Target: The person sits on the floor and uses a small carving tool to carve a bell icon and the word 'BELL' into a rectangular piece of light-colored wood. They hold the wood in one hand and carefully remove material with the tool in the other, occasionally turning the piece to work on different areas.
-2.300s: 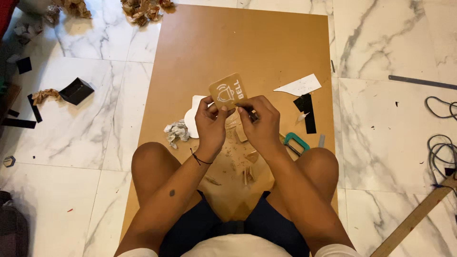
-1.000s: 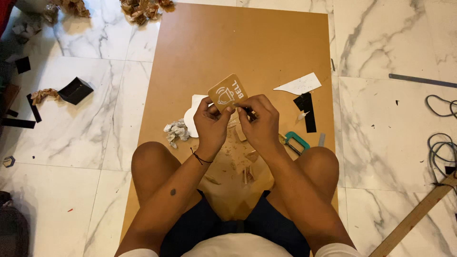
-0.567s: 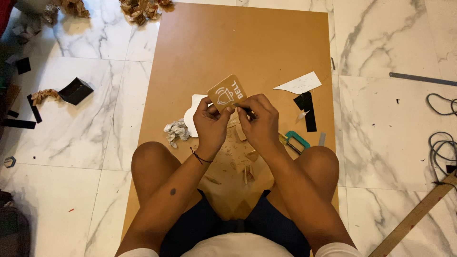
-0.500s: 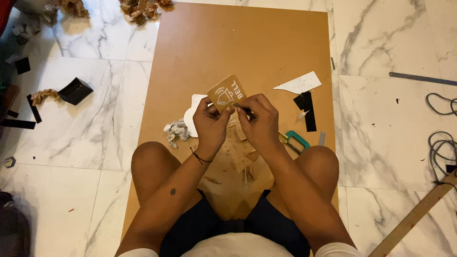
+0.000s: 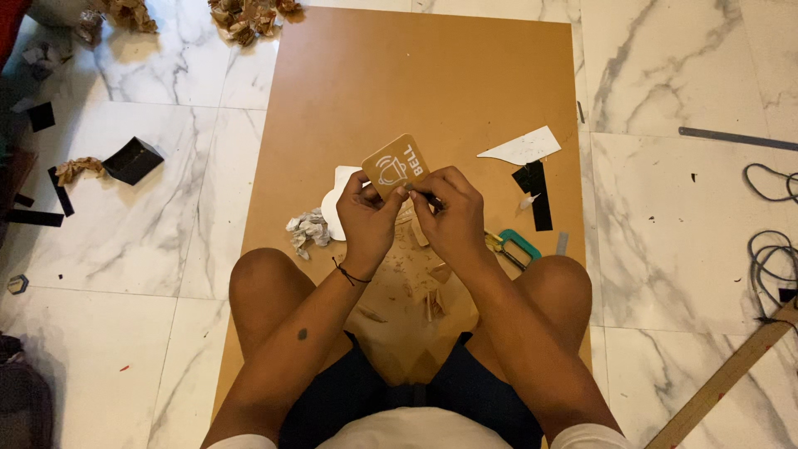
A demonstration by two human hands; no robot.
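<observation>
A person sits on a large brown board (image 5: 432,83) laid on the marble floor, holding a small tan plaque (image 5: 396,165) just above its middle. The left hand (image 5: 368,220) pinches the plaque's lower edge closed, and should stay firm. The right hand (image 5: 453,216) is curled tight beside it, apparently around a thin dark tool that is barely visible.

A tan square plaque (image 5: 396,165) bearing a white bell symbol and white lettering, above a brown board (image 5: 416,75) on white marble floor (image 5: 665,208) veined in grey. White paper scrap (image 5: 522,148) and black strips (image 5: 536,189) lie near the board's right edge; teal-handled scissors (image 5: 517,246) beside them. Black pieces (image 5: 131,160) dot the floor at left.
</observation>
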